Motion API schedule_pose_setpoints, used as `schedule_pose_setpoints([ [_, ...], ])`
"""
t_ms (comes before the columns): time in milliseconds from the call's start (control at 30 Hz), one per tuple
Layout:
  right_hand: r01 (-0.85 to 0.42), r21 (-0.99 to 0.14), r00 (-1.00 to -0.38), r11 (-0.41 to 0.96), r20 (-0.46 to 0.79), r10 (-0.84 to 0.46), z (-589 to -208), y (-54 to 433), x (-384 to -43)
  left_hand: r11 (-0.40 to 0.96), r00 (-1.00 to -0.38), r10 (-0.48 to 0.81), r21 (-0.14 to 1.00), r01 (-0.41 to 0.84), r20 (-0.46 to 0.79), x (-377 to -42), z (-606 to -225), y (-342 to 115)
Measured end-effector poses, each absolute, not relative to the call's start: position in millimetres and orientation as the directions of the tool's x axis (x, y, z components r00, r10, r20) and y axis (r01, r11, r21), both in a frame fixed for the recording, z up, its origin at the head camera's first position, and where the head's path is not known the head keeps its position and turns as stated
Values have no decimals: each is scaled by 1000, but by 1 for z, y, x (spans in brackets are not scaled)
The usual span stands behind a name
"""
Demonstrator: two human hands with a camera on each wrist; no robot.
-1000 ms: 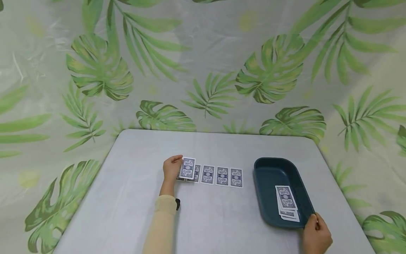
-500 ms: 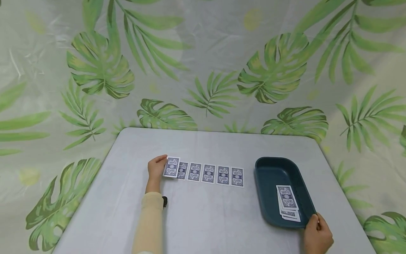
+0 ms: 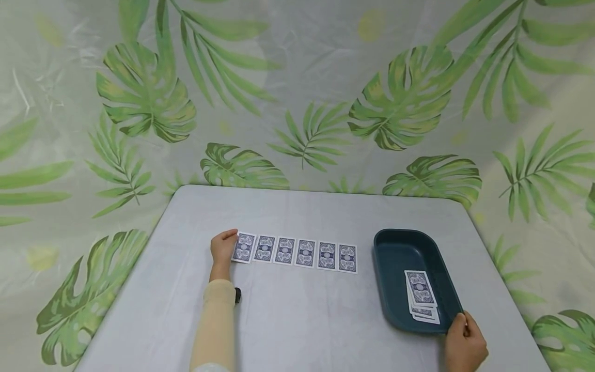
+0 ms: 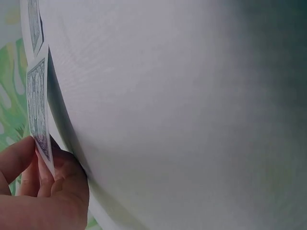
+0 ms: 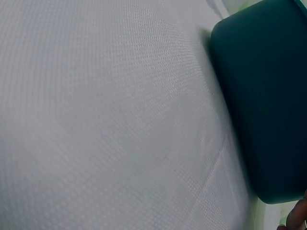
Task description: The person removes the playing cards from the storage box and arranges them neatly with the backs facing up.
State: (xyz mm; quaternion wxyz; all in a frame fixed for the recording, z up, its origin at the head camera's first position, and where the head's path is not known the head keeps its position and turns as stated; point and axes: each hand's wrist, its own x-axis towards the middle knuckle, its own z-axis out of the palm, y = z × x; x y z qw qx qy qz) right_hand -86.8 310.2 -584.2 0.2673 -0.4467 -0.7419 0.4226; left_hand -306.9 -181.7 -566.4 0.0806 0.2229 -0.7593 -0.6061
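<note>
At the left end of a row of blue-backed playing cards, my left hand pinches a playing card by its left edge. In the left wrist view the thumb lies on the patterned back of that card, with fingers beneath it; the card is tilted over the white cloth. The other face-down cards run rightward side by side. My right hand grips the near right corner of a dark teal tray. A loose pile of playing cards lies inside the tray, backs up.
A white cloth covers the table. Behind it hangs a leaf-patterned sheet. In the right wrist view the tray's outer wall stands on the cloth.
My left hand has moved left with the card, past the row's second card, and lowered it to the row's left end. My right hand stays on the tray.
</note>
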Motion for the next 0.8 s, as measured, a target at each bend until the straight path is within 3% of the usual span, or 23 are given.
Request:
schedule_pose_setpoints([
  [800,450,-856,-466,254,17,885,-587,311,-87,310,-893,-425,903,-298,-149,-301,-565,-182],
])
